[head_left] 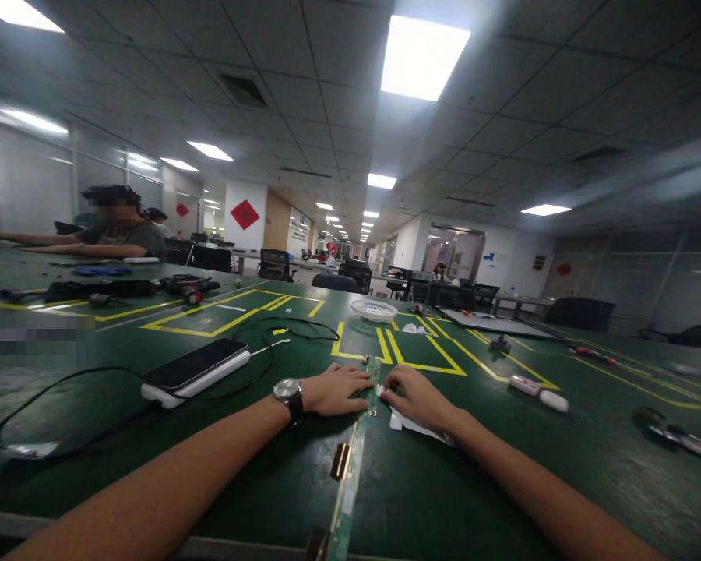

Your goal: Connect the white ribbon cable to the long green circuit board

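A long, narrow green circuit board [349, 475] runs away from me across the green table, with brown-gold ribbon connectors along its left side. My left hand [336, 391], a watch on its wrist, lies flat with fingers stretched, its fingertips on the board's far part. Opposite it, my right hand [414, 396] has its fingers curled in a pinch at the board's right edge. A small white piece [380, 389] shows at those fingertips; its kind is too small to make out. Under the right palm and wrist lies a crumpled white sheet [424, 428], partly hidden.
To the left, a phone [199, 363] rests on a white power strip [210, 379], with a black cable looping around. Ahead stands a white basket [374, 310]. At right are a pink-and-white case [524, 384] and a screwdriver [593, 355]. A person [122, 226] sits at far left.
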Tool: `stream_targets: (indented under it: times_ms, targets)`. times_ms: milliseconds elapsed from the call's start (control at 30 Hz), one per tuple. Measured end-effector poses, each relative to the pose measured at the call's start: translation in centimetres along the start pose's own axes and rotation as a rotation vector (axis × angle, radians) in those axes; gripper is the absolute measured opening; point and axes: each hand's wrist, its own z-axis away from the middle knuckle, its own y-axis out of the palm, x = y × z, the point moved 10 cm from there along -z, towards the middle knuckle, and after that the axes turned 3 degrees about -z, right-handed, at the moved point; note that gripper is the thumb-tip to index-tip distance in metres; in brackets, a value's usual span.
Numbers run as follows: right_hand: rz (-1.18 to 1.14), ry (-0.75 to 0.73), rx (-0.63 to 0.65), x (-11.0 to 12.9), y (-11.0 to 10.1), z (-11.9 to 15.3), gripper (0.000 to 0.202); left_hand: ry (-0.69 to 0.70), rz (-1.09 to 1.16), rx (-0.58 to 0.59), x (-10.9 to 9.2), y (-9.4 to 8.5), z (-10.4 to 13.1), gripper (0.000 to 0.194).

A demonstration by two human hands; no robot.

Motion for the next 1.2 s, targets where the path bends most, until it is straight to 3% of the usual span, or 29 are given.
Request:
stream_targets:
  times_ms: [333, 533, 667, 833, 933, 1100, 1200]
  targets:
    - [-0.079, -0.011, 0.003, 0.5, -0.2, 0.1, 0.01, 0.009, 0.096, 0.081, 0.6, 0.9, -0.3, 0.057]
    - [-0.042, -0.045, 0.042, 0.4, -0.5, 0.1, 0.023, 0.032, 0.133, 0.061, 0.6, 0.5, -0.1, 0.057]
    - [-0.055, -0.182, 0.02, 2.4, -1.6, 0.4, 0.033, 0.058, 0.197, -0.061, 0.8, -1.1, 0.0, 0.051]
    - [-0.099, -0.305, 0.187, 4.1, -0.1, 1.1, 0.039, -0.02, 0.184, -0.18, 2.4, -2.2, 0.1, 0.043]
    - [0.029, -0.196, 0.163, 1.3, 0.1, 0.8, 0.04, -0.088, 0.145, -0.218, 3.3, -2.5, 0.3, 0.042]
    - [0.388, 0.35, 0.097, -9.1, -2.1, 1.9, 0.044, -0.104, 0.061, -0.227, 3.0, -3.0, 0.7, 0.042]
    - [0.423, 0.465, 0.078, -12.0, -3.4, 3.2, 0.047, -0.111, 0.023, -0.22, 2.5, -3.2, 0.8, 0.041]
